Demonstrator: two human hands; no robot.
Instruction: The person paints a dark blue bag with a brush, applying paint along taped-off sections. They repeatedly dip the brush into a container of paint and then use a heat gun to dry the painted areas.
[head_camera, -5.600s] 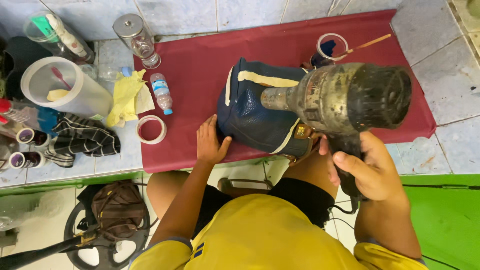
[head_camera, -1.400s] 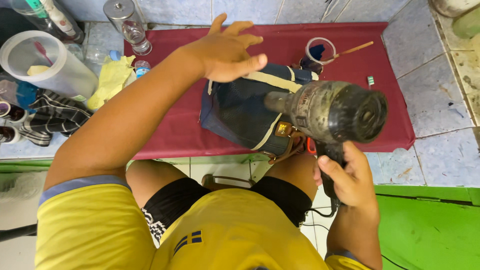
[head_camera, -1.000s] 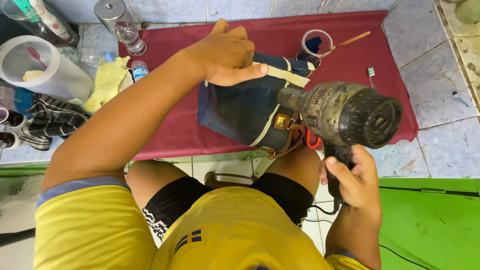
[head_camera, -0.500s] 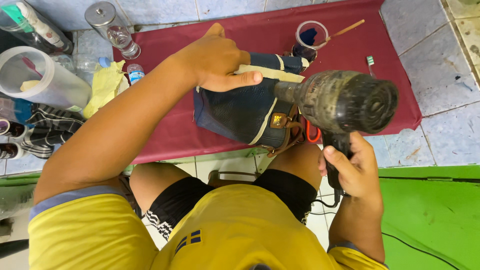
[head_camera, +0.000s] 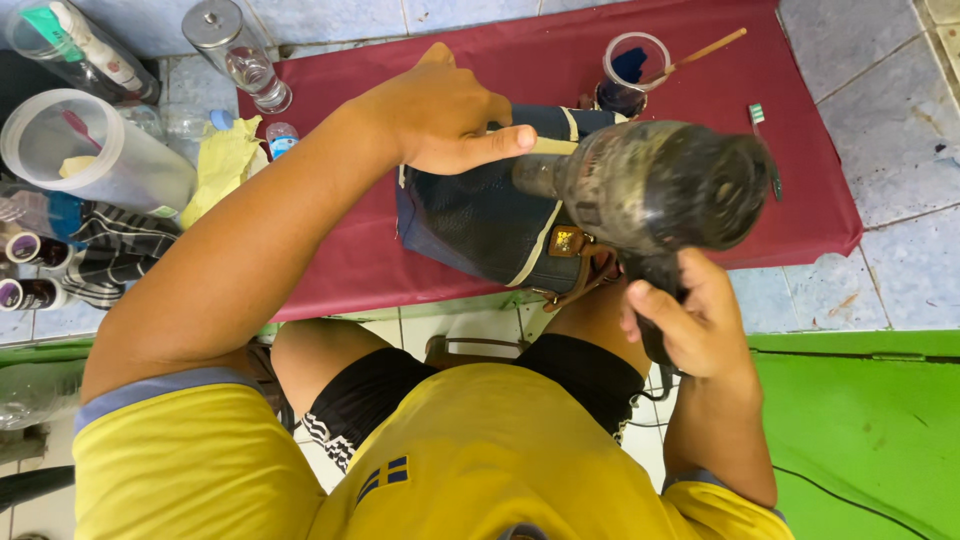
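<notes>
A dark navy bag (head_camera: 480, 215) with cream trim and a brown strap lies on a maroon cloth (head_camera: 350, 240) spread over a tiled ledge. My left hand (head_camera: 440, 115) rests on the bag's far top edge, fingers curled over it and forefinger stretched along the trim. My right hand (head_camera: 690, 320) grips the handle of a worn black hair dryer (head_camera: 650, 190), whose nozzle points at the bag's upper side, close to my left fingers. My knees and yellow shirt fill the lower view.
A cup of dark liquid with a wooden stick (head_camera: 630, 75) and a toothbrush (head_camera: 760, 120) lie on the cloth behind the bag. At the left stand a clear plastic tub (head_camera: 90, 150), a glass jar (head_camera: 235, 50), a small bottle (head_camera: 282, 138), a yellow rag (head_camera: 220, 165) and striped cloth.
My left hand has come down from above the bag onto its top edge and stays there. The dryer has shifted slightly towards the bag while my right hand keeps its grip.
</notes>
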